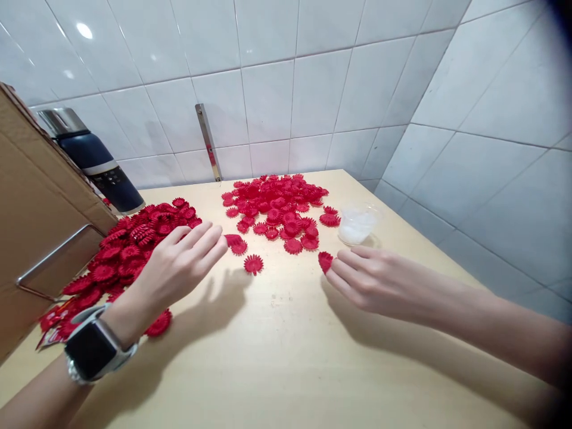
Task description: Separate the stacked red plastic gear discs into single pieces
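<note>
My left hand [185,259], with a watch [92,348] on its wrist, is raised over the table beside the left heap of red flower-shaped pieces [134,238]. Its fingers are closed on a red piece [233,240] that sticks out past the fingertips. My right hand [369,277] pinches another red piece [325,261], partly hidden by the fingers, just in front of a clear plastic cup [356,225] with something white inside. A single red piece [253,264] lies flat between the hands. Beyond them spreads a second heap of red pieces [281,202].
A cardboard box [44,190] stands at the left, with a dark blue bottle [100,164] behind it. Tiled walls border the pale table [286,357] at the back and right. A metal strip [208,143] leans against the back wall.
</note>
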Demonstrator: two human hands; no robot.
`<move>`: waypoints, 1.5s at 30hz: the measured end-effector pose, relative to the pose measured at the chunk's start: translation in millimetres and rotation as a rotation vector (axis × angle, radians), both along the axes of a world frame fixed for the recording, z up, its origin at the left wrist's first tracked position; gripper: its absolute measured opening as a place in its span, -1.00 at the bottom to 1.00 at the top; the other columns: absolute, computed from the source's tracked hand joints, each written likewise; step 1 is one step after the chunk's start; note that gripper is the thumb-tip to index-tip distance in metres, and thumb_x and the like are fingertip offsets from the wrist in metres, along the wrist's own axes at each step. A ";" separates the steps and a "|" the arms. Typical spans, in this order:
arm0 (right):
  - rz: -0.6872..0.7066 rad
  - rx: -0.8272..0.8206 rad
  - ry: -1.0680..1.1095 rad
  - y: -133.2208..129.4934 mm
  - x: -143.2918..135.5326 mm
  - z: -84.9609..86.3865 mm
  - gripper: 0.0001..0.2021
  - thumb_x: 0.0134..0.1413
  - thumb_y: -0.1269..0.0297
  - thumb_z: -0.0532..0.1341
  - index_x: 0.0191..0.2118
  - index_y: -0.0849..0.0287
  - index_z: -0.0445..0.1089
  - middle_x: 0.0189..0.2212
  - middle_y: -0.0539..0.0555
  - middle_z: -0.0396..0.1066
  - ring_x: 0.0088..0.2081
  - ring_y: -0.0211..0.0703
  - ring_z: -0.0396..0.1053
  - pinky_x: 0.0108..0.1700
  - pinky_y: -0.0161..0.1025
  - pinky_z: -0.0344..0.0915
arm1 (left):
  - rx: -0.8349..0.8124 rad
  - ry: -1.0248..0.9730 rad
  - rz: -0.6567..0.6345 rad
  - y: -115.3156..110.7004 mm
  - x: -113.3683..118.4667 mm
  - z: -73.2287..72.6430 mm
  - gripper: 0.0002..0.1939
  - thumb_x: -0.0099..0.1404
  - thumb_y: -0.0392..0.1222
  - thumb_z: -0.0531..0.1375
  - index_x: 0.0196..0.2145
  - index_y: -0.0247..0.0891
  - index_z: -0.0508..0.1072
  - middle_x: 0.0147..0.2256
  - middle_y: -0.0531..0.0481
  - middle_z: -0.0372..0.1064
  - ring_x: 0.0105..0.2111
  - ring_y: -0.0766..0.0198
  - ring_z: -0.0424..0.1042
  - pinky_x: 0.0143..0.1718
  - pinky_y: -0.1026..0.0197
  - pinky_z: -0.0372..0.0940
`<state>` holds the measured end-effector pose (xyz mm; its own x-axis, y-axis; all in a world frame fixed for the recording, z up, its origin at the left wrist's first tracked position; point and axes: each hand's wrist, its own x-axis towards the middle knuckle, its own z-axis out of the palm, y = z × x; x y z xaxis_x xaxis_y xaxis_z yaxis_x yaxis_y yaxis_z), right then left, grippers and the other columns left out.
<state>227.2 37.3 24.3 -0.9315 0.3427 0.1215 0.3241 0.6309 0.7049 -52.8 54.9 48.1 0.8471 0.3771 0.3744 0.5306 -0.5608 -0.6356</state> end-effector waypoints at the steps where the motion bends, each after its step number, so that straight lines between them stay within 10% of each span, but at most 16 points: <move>1: -0.009 -0.003 0.037 2.1 -0.1 -1.6 -0.66 -0.15 0.78 -0.03 -0.62 0.21 0.27 -0.68 0.04 0.20 -0.62 -0.22 0.08 -0.55 -0.21 -0.15 | -0.062 -0.087 0.036 -1.0 1.9 -0.5 -0.79 0.23 -0.44 -0.02 -0.36 -0.36 0.40 -0.29 -0.18 0.46 -0.25 0.09 0.42 -0.35 0.14 0.28; 8: -0.055 -0.118 0.437 3.3 -17.2 -9.6 -0.73 0.04 0.55 0.03 -0.62 0.20 0.24 -0.67 0.01 0.19 -0.60 -0.23 0.09 -0.54 -0.25 -0.08 | -1.016 -0.536 0.351 -23.5 35.7 -0.7 -0.81 0.18 -0.29 0.04 -0.47 -0.26 0.44 -0.54 0.06 0.38 -0.53 0.34 0.31 -0.52 0.34 0.15; 13: -0.073 -0.242 0.542 -3.7 -21.6 -18.0 -0.73 0.07 0.48 0.07 -0.62 0.21 0.24 -0.66 0.00 0.19 -0.59 -0.26 0.09 -0.54 -0.27 -0.07 | -1.625 -0.486 0.422 -21.0 33.3 -13.7 -0.84 0.10 -0.22 0.11 -0.47 -0.28 0.48 -0.62 0.12 0.28 -0.61 0.39 0.20 -0.63 0.39 0.02; 20: -0.145 -0.873 0.926 -15.2 -34.2 -20.3 -0.74 0.07 0.41 0.08 -0.62 0.21 0.21 -0.65 -0.06 0.11 -0.58 -0.32 0.05 -0.54 -0.33 -0.01 | -1.393 -0.765 0.290 -29.2 50.6 -22.1 -0.83 0.20 -0.15 0.09 -0.40 -0.25 0.43 -0.52 0.10 0.35 -0.51 0.37 0.28 -0.52 0.36 0.15; 30: -0.280 -1.905 1.323 -22.0 -36.8 -22.6 -0.71 0.01 0.17 0.19 -0.59 0.26 0.33 -0.62 -0.06 0.19 -0.58 -0.36 0.08 -0.57 -0.37 -0.02 | -1.565 -1.187 0.005 -50.7 61.7 -35.8 -0.73 0.11 -0.34 0.21 -0.20 -0.21 0.35 -0.22 -0.02 0.40 -0.31 0.28 0.48 -0.33 0.29 0.42; 45: -0.304 -2.054 1.643 -26.5 -59.8 -20.4 -0.93 -0.02 0.37 0.22 -0.46 0.22 0.42 -0.56 -0.05 0.36 -0.59 -0.40 0.20 -0.56 -0.40 0.08 | -1.472 -1.333 0.011 -49.4 49.2 -42.0 -0.82 0.01 -0.36 0.28 -0.47 -0.25 0.31 -0.38 0.07 0.39 -0.37 0.29 0.46 -0.29 0.22 0.45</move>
<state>167.4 10.8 3.8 -0.4695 0.8687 -0.1579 -0.1295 -0.2446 -0.9609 -3.6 5.5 6.1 0.3406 0.9341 0.1069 0.2004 -0.1832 0.9624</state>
